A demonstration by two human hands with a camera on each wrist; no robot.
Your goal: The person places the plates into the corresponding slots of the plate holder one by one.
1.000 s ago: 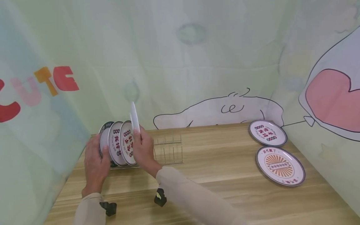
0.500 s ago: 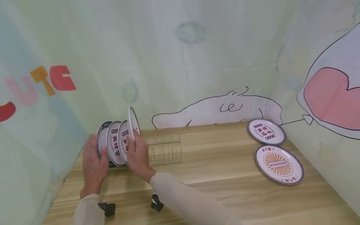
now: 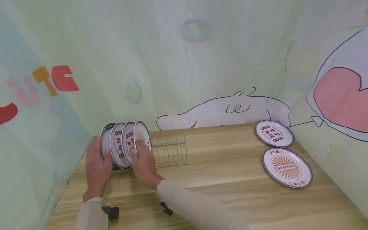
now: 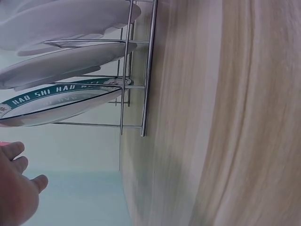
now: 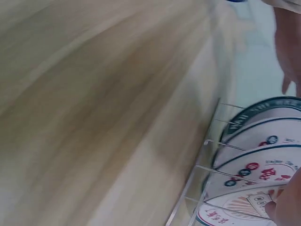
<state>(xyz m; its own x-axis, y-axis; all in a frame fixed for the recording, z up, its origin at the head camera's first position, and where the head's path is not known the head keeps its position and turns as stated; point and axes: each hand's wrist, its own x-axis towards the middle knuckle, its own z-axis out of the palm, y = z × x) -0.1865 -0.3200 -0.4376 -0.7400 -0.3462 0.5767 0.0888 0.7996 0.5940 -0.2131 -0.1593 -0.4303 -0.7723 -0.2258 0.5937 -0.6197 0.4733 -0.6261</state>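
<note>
The step in hand is judged to be the seating of the held plate (image 3: 142,129) in the wire rack (image 3: 172,165). The plate should be kept on edge, its face in line with the row, so that the rim enters one slot only. The rim should bear on the base wires of the rack before the grasp is relaxed; early release could let the plate tip toward the vacant slots at the rack's right end. The fingers should then be withdrawn to the right, clear of the neighbouring first white plate (image 3: 128,134).

The right hand (image 3: 145,164) grasps the held plate, the fingers lying over its sunburst face on the rack's right-facing side. The plate stands near the middle of the rack; in the right wrist view its rim lies among the wires, but full seating cannot be confirmed.

To its left in the rack stand the first white plate, the second white plate (image 3: 116,145) and the dark-rimmed plate (image 3: 106,139). The left hand (image 3: 98,163) is beside the rack's left end, fingers relaxed and holding nothing; thumb contact cannot be told. Two flat plates (image 3: 287,167) lie on the tabletop (image 3: 227,175), well to the right of the rack.
</note>
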